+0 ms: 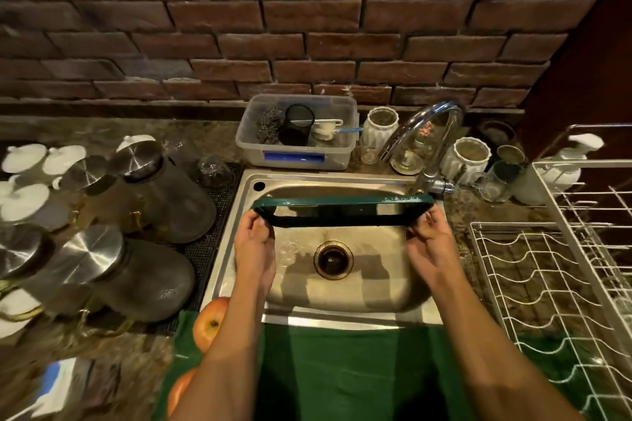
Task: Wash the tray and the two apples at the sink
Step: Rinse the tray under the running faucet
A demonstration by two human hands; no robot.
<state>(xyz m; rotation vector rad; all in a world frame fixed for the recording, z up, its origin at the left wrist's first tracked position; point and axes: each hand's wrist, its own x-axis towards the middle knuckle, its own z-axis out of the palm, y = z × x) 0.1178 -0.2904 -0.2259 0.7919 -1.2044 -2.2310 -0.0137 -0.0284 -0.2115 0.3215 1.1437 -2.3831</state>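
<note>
Holding the tray (pixel 343 212) over the sink (pixel 342 313), the person looks to be in the tray-washing step. No water can be seen coming from the tap (pixel 427 133), though wet spots shine in the basin.

To the left of the sink, two apples (pixel 210 323) wait on a green cloth (pixel 183 349) on the worktop (pixel 102 349). One lies near the sink's front corner. The other sits closer to the person, partly hidden by the arm. They look unwashed so far.

The left hand (pixel 254 246) holds the tray's left end, and its fingers (pixel 261 225) are closed on the rim. The tray is dark green, long and shallow, with shiny wet edges. It is tipped up on its side, so only its rim and a dark inside show. It hangs above the drain (pixel 333 260), not touching the basin.

The right hand (pixel 429 243) holds the tray's right end, fingers closed on that rim too.

Next, the tray probably needs a rinse under the tap, or a place in the wire rack (pixel 547 284) right of the sink. Then come the apples.
</note>
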